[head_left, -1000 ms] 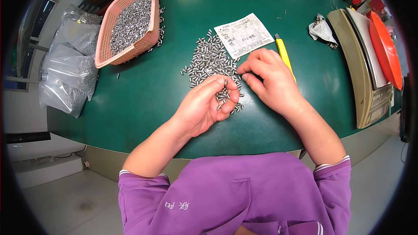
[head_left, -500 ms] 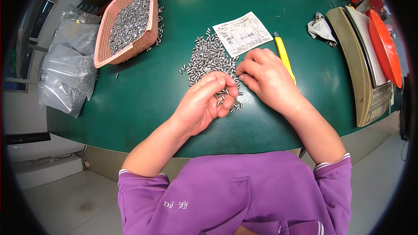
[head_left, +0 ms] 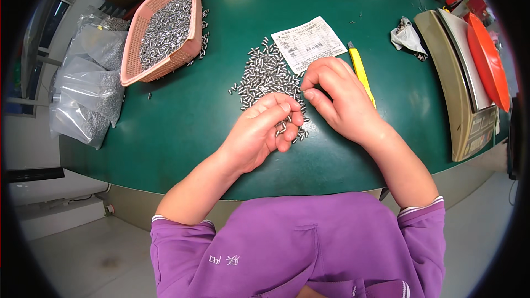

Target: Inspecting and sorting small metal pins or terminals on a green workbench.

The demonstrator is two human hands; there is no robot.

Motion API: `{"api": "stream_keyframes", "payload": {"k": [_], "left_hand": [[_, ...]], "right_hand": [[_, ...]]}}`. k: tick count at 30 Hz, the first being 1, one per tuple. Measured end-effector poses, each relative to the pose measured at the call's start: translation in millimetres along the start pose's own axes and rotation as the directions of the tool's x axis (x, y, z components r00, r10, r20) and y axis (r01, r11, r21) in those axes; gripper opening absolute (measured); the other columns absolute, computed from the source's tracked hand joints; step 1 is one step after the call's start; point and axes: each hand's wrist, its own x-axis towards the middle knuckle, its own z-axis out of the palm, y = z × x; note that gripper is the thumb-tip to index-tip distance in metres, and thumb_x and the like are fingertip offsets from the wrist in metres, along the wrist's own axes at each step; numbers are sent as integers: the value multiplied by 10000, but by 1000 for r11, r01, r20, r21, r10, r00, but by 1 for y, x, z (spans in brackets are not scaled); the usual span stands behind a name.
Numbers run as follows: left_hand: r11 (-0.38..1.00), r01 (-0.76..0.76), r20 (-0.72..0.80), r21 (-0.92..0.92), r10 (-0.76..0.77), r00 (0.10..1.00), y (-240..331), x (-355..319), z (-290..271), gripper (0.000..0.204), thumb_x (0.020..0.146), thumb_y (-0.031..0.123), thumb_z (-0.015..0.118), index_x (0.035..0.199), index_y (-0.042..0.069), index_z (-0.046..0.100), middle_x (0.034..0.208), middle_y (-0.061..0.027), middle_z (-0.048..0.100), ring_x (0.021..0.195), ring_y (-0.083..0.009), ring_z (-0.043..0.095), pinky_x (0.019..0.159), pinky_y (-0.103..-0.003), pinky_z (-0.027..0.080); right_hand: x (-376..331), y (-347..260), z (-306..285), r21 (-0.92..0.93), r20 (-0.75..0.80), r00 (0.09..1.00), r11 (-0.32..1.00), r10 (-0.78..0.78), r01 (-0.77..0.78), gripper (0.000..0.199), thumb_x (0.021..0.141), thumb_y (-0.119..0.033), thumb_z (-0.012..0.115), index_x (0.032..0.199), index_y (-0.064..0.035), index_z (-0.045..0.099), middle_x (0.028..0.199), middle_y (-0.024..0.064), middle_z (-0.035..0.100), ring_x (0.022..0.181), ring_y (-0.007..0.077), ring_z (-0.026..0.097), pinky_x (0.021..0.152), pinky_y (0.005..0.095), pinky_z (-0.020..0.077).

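Note:
Small shiny metal pins lie heaped on the green table in front of me. My left hand is curled at the near edge of the heap, palm turned inward, with several pins showing between its bent fingers. Its thumb presses toward the index finger. Just right of the heap is my right hand, back upward and fingers bent. A gap shows between its thumb and index finger, and I see nothing in it. Beyond the hands, a printed paper slip touches the heap's far right side.
A yellow utility knife lies right of the slip. At left stand a pink basket of pins and clear bags of pins. A scale with a red tray stands at right, near a crumpled plastic bag.
The right thumb and index finger have parted a little, and the right hand has shifted slightly. My left hand stays nearly in place, its fingers moving slightly around the pins.

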Motion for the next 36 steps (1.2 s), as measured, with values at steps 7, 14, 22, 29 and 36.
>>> {"api": "stream_keyframes", "payload": {"k": [7,14,22,29,36], "left_hand": [[998,12,6,66,-13,1000,-1,-1,4,165,919,204,448,1008,66,456,841,-30,523,655,-72,491,514,-205,413],[1000,4,-2,29,-4,1000,0,1,3,134,914,175,437,986,65,463,831,-35,519,639,-82,487,504,-214,410],[1000,-16,25,-25,17,1000,1,0,2,146,914,160,391,968,52,472,831,-52,516,631,-102,492,501,-219,411],[999,-17,32,-40,18,999,0,-1,-1,152,899,144,394,983,47,475,841,-62,518,639,-109,499,507,-225,418],[998,-54,4,-30,54,999,1,0,2,167,875,76,389,1013,32,472,884,-69,526,695,-114,515,564,-236,449]], "right_hand": [[0,-7,-1,97,36,991,987,-132,128,106,730,-107,627,814,-85,566,884,44,532,893,246,520,769,354,430],[0,1,2,118,-33,993,986,-112,115,122,731,-64,616,849,-93,618,843,44,543,849,241,533,738,343,444],[-4,6,2,-122,48,999,992,-6,12,148,694,-40,618,837,-78,625,852,61,530,871,260,515,748,356,441],[-4,4,1,-153,46,999,988,22,-15,158,678,-55,626,833,-75,606,860,68,535,877,269,515,751,365,437],[-4,4,0,-195,54,997,980,51,-40,134,682,-68,624,812,-68,591,849,75,535,861,271,517,757,364,432]]}}
